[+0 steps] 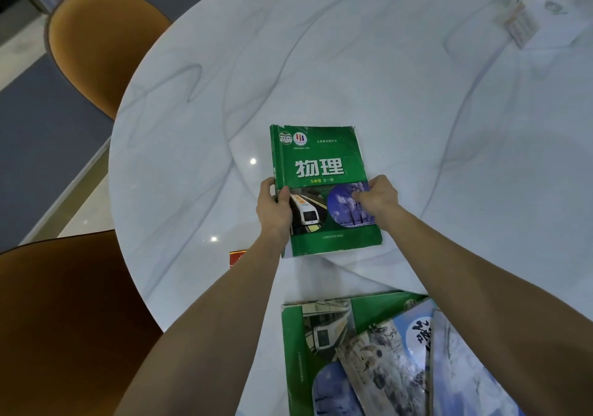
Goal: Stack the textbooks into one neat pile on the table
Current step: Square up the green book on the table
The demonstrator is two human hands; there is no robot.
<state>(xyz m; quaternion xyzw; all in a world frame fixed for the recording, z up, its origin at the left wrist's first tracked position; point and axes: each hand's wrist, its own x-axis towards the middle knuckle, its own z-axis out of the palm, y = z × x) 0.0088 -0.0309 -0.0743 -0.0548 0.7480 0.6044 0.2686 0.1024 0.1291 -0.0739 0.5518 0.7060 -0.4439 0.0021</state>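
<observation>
A green physics textbook (321, 165) lies face up near the middle of the round white marble table (353, 62). My left hand (272, 210) grips its spine edge on the left, thumb on the cover. My right hand (378, 195) holds its right edge, fingers resting on the cover. Near the table's front edge lies a second green textbook (308, 335), partly covered by a picture-cover book (382, 370) and a blue book (417, 329). A red book corner (236, 259) shows under my left forearm.
Two orange-brown chairs stand at the left, one at the back (96, 46) and one close by (64, 319). A white tissue pack or paper bundle (539, 14) sits at the table's far right.
</observation>
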